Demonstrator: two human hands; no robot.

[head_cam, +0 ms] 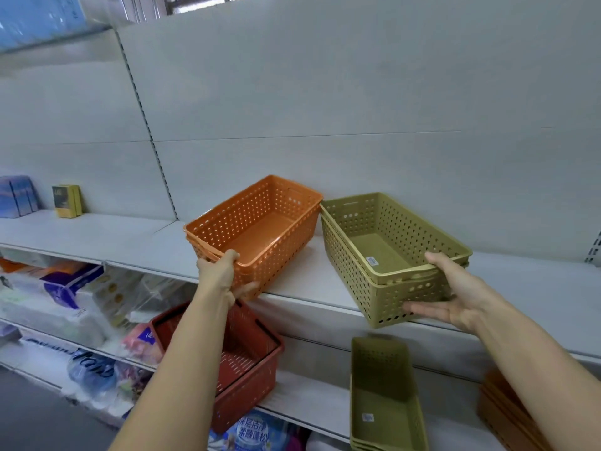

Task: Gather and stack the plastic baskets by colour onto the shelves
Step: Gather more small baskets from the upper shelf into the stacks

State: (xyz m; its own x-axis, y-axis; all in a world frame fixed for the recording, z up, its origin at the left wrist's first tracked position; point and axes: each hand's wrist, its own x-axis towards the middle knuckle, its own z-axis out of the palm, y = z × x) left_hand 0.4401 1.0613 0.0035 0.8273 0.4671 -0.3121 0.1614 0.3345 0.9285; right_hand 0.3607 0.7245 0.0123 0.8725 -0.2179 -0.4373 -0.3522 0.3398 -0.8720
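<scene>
A small stack of orange perforated baskets [260, 226] rests on the upper white shelf [107, 239]. My left hand [221, 275] grips its near corner, thumb over the rim. Right beside it, a nested stack of olive-green baskets [387, 255] juts over the shelf's front edge. My right hand [455, 294] holds its near end, thumb on the rim and fingers spread under the bottom. On the shelf below stand dark red baskets [247, 362], another olive-green stack [383, 395] and, at the far right, partly hidden orange baskets [500, 408].
A yellow box [66, 200] and blue packages [18, 196] stand at the left of the upper shelf. Wrapped tissue packs [65, 307] fill the lower left shelves. The white back panel [325, 92] rises behind the baskets.
</scene>
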